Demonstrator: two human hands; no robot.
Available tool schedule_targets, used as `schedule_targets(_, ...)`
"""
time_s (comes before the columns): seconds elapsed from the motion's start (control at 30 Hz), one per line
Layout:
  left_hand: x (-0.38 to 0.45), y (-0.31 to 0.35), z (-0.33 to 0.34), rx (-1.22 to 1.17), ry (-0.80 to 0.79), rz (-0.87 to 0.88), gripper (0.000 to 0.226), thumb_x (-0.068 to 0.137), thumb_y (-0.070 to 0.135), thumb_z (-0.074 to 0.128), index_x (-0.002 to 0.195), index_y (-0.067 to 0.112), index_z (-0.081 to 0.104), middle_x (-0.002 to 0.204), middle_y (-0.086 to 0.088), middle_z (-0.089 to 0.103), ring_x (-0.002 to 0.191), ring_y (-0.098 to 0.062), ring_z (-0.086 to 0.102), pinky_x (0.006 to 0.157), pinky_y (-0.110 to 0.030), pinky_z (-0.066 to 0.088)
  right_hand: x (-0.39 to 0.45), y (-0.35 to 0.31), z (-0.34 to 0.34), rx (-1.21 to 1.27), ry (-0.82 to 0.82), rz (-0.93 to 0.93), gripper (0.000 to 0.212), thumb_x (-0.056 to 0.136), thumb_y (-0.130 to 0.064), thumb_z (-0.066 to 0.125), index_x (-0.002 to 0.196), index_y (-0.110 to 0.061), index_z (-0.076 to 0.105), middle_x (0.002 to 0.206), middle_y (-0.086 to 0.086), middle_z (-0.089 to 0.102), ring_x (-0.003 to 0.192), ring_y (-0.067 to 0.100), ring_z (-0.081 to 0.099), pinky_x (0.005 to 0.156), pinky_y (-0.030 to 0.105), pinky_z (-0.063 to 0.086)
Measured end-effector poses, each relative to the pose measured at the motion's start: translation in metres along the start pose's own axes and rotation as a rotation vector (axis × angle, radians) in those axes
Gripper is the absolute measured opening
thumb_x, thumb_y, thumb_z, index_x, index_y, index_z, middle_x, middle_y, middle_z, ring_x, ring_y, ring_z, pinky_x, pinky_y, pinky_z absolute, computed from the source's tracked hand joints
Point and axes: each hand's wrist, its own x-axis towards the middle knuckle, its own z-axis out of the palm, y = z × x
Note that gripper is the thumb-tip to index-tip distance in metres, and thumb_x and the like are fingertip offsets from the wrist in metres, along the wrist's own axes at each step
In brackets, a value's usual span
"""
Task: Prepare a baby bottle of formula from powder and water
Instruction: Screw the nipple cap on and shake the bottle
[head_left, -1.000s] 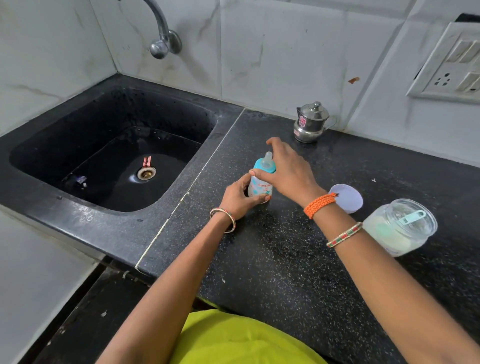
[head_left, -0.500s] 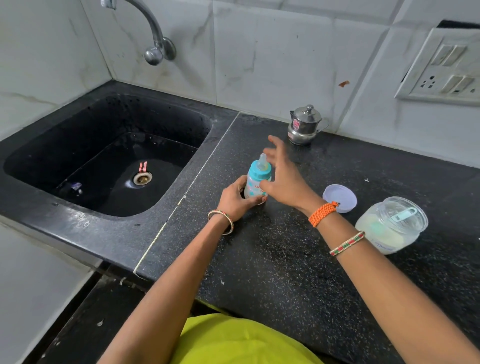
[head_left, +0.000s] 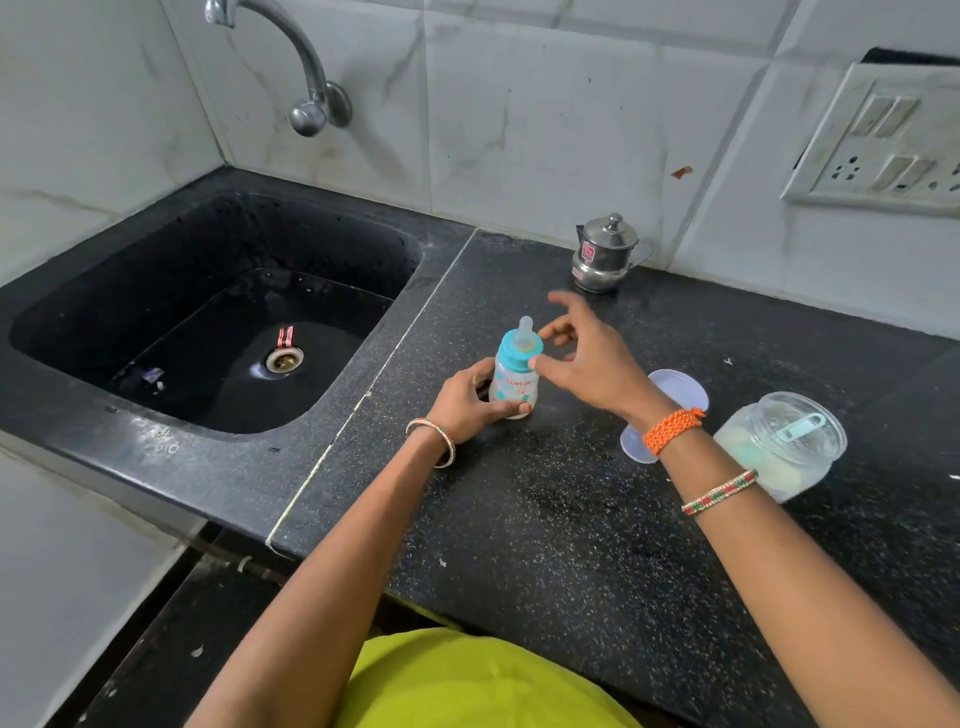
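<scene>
A small baby bottle (head_left: 514, 376) with a blue screw collar and clear teat stands upright on the black counter (head_left: 561, 509). My left hand (head_left: 467, 402) grips its lower body from the left. My right hand (head_left: 587, 358) hovers just right of the collar, fingers spread and loosely bent, with the thumb tip at the collar's edge; it holds nothing. An open glass jar (head_left: 779, 449) of pale powder with a light-blue scoop (head_left: 797, 428) inside sits to the right. Its translucent lid (head_left: 670, 410) lies flat between jar and bottle, partly behind my right wrist.
A small steel lidded pot (head_left: 605, 254) stands by the back wall. The black sink (head_left: 218, 317) lies left of the counter, with a tap (head_left: 306, 98) above it. A switch and socket panel (head_left: 888, 140) is on the right wall.
My right hand has come off the bottle's collar and opened, drawing back to the right. My left hand keeps its hold on the bottle, which stays in place.
</scene>
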Motion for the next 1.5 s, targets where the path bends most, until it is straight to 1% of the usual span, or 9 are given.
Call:
schedule_targets(0.1, -0.003, 0.005, -0.007, 0.006, -0.122, -0.005, 0.049, 0.073, 0.018, 0.078, 0.117, 0.022, 0.057, 0.115, 0.005, 0.066, 0.11, -0.008, 0.059, 0.103, -0.031, 0.043, 0.006, 0.007, -0.002, 0.082, -0.233, 0.032, 0.051, 0.082, -0.022, 0.072, 0.129, -0.016, 0.054, 0.133, 0.001, 0.052, 0.119, 0.011, 0.049, 0.102, 0.03, 0.04)
schedule_targets(0.27, -0.008, 0.039, -0.005, -0.076, -0.115, -0.002, 0.042, 0.073, 0.033, 0.071, 0.111, 0.023, 0.057, 0.105, 0.001, 0.067, 0.097, -0.014, 0.064, 0.087, -0.031, 0.051, 0.009, -0.003, -0.008, 0.522, -0.047, 0.159, 0.011, 0.086, -0.019, 0.066, 0.094, -0.011, 0.068, 0.087, -0.004, 0.067, 0.074, -0.004, 0.06, 0.068, 0.009, 0.047)
schedule_targets(0.57, -0.012, 0.108, 0.025, 0.11, 0.287, -0.087, 0.043, 0.072, 0.042, 0.068, 0.097, 0.013, 0.049, 0.088, -0.004, 0.063, 0.071, -0.02, 0.063, 0.058, -0.034, 0.052, 0.026, -0.028, -0.005, 0.78, 0.267, 0.393, 0.033, 0.084, -0.035, 0.068, 0.086, -0.002, 0.063, 0.078, 0.008, 0.066, 0.067, 0.015, 0.063, 0.06, 0.025, 0.052)
schedule_targets(0.7, -0.008, 0.121, 0.005, -0.251, -0.078, -0.072, 0.045, 0.064, 0.044, 0.064, 0.096, 0.014, 0.054, 0.082, -0.006, 0.061, 0.058, -0.013, 0.053, 0.043, -0.021, 0.038, 0.024, -0.032, -0.028, 0.969, 0.084, 0.289, 0.032, 0.069, -0.039, 0.079, 0.082, -0.016, 0.062, 0.077, 0.002, 0.064, 0.072, 0.016, 0.062, 0.065, 0.028, 0.051)
schedule_targets(0.8, -0.011, 0.119, -0.002, -0.706, -0.512, -0.073, 0.059, 0.057, 0.041, 0.071, 0.104, 0.01, 0.052, 0.08, -0.004, 0.067, 0.063, -0.016, 0.061, 0.041, -0.017, 0.036, 0.022, -0.032, -0.045, 1.167, -0.342, 0.08, 0.06, 0.057, -0.047, 0.083, 0.102, -0.012, 0.066, 0.116, 0.008, 0.066, 0.111, 0.022, 0.06, 0.096, 0.036, 0.048)
schedule_targets(0.93, -0.015, 0.125, 0.001, -0.928, -0.766, -0.065, 0.071, 0.053, 0.045, 0.081, 0.105, 0.008, 0.051, 0.08, -0.006, 0.065, 0.065, -0.02, 0.062, 0.044, -0.02, 0.044, 0.019, -0.044, -0.051, 1.247, -0.529, -0.111, 0.033, 0.063, -0.038, 0.078, 0.085, -0.014, 0.071, 0.131, 0.008, 0.06, 0.13, 0.024, 0.048, 0.102, 0.036, 0.04)
schedule_targets(1.13, -0.011, 0.124, 0.01, 0.019, 0.182, 0.088, 0.045, 0.058, 0.048, 0.067, 0.09, 0.019, 0.056, 0.079, -0.001, 0.067, 0.068, -0.019, 0.064, 0.058, -0.038, 0.053, 0.018, -0.055, -0.028, 1.062, 0.152, 0.234, 0.016, 0.051, -0.02, 0.077, 0.06, -0.013, 0.066, 0.088, 0.012, 0.069, 0.073, 0.019, 0.06, 0.068, 0.029, 0.05)
schedule_targets(1.23, -0.016, 0.113, 0.035, 0.148, 0.382, 0.033, 0.04, 0.066, 0.043, 0.069, 0.088, 0.016, 0.05, 0.078, -0.004, 0.065, 0.073, -0.027, 0.064, 0.062, -0.039, 0.053, 0.018, -0.059, -0.009, 0.904, 0.419, 0.38, 0.022, 0.065, -0.007, 0.075, 0.059, -0.013, 0.054, 0.059, 0.005, 0.054, 0.049, 0.014, 0.049, 0.051, 0.022, 0.043)
schedule_targets(1.5, -0.016, 0.114, 0.001, -0.732, -0.507, -0.099, 0.044, 0.062, 0.034, 0.063, 0.099, 0.011, 0.051, 0.075, -0.002, 0.067, 0.06, -0.017, 0.065, 0.034, -0.015, 0.03, 0.013, -0.048, -0.035, 1.146, -0.314, 0.23, 0.015, 0.072, -0.015, 0.067, 0.057, -0.021, 0.067, 0.113, 0.01, 0.07, 0.123, 0.023, 0.055, 0.105, 0.032, 0.039)
